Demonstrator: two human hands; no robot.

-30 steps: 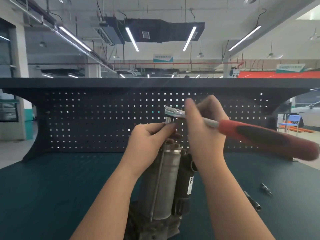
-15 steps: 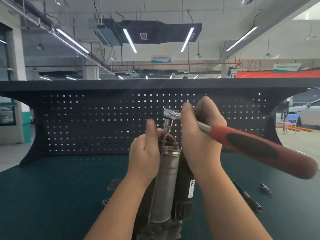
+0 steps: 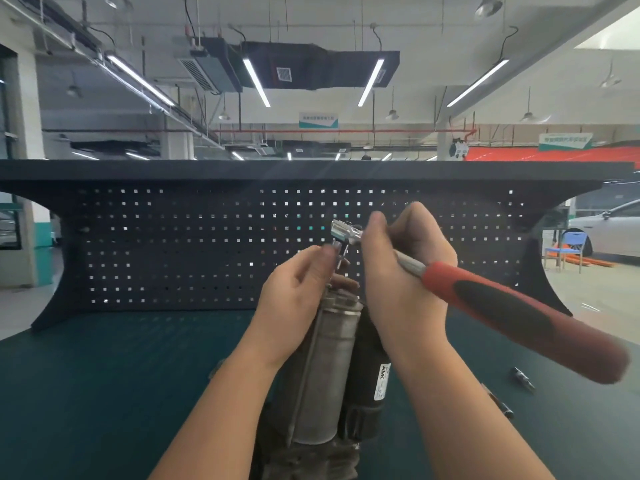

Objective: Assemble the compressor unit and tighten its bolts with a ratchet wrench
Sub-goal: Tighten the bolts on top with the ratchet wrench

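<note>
The compressor unit (image 3: 325,372) stands upright on the green bench, a grey metal cylinder with a black motor beside it. My right hand (image 3: 398,271) grips the metal neck of the ratchet wrench (image 3: 512,313), whose red and black handle points to the lower right. The wrench head (image 3: 344,232) with its socket sits above the top of the cylinder. My left hand (image 3: 298,289) pinches the socket just under the head. The bolt under the socket is hidden.
A dark pegboard back panel (image 3: 173,244) rises behind the bench. Two small metal bits (image 3: 523,377) (image 3: 500,405) lie on the mat to the right of my right forearm. A small part (image 3: 216,367) lies left of the compressor.
My left hand has moved from the cylinder's top up to the socket. The wrench handle has tilted slightly lower on the right.
</note>
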